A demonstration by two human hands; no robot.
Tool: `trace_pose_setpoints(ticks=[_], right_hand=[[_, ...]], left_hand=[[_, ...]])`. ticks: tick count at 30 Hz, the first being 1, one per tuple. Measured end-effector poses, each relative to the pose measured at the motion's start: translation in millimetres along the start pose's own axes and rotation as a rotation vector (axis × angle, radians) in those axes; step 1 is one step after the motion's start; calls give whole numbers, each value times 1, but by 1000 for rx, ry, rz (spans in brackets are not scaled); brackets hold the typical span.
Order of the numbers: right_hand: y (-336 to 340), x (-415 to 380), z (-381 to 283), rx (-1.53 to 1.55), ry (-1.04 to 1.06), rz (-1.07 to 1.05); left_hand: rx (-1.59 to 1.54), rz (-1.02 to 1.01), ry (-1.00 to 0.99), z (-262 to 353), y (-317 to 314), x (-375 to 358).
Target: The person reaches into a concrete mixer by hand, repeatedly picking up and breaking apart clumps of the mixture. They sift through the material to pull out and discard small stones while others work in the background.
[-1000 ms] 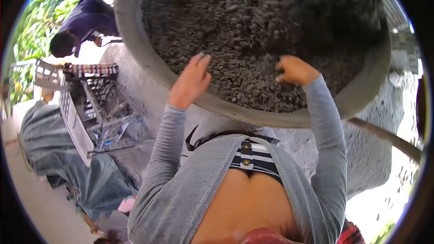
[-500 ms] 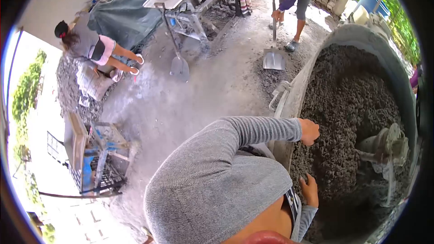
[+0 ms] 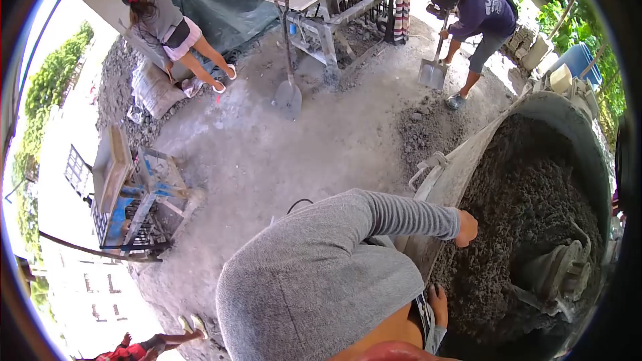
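A large round mixer drum (image 3: 438,190) holds dark, crumbly wet mix (image 3: 515,187), with a mix-caked metal paddle hub (image 3: 558,271) inside. My left hand (image 3: 466,228) reaches over the drum's near wall at the end of a grey sleeve. Its fingers are curled closed above the edge of the mix, and whatever they hold is hidden. Lower down, my right hand (image 3: 438,304) is by the drum's near edge, its visible fingers a little apart and nothing seen in them. My own torso hides part of that arm.
Beyond the drum, a co-worker (image 3: 478,13) bends over a shovel (image 3: 433,73). Another person (image 3: 164,27) stoops by a sack (image 3: 155,90). A second shovel (image 3: 287,97) leans on a metal-topped machine (image 3: 328,40). A block-making frame (image 3: 144,194) stands left. Someone in red (image 3: 137,349) is bottom left.
My view has shifted, so the surroundings sit lower and further right. My right hand has drawn back from over the mix towards the drum's edge. The co-worker's shovel has been lifted and tilted.
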State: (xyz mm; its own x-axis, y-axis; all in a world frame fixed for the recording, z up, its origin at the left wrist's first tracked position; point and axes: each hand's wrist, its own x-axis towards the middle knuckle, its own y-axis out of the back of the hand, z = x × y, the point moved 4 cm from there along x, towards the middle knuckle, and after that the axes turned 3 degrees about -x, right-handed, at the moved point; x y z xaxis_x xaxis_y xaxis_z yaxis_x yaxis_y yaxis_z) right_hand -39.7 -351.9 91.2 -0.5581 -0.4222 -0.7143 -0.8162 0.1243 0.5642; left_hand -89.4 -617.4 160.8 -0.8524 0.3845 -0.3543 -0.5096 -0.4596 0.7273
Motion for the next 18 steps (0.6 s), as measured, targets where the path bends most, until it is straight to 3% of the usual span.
trace_pose_setpoints(ticks=[1, 5, 7, 18], right_hand=[[-2, 2, 1, 44, 29, -10], [-11, 21, 29, 114, 51, 43], [-16, 29, 42, 150, 77, 60], [-5, 29, 42, 176, 68, 16]], left_hand=[[14, 91, -36, -3, -3, 5], [20, 118, -71, -4, -2, 10], [78, -30, -16, -4, -4, 9], [-3, -31, -21, 8, 18, -14]])
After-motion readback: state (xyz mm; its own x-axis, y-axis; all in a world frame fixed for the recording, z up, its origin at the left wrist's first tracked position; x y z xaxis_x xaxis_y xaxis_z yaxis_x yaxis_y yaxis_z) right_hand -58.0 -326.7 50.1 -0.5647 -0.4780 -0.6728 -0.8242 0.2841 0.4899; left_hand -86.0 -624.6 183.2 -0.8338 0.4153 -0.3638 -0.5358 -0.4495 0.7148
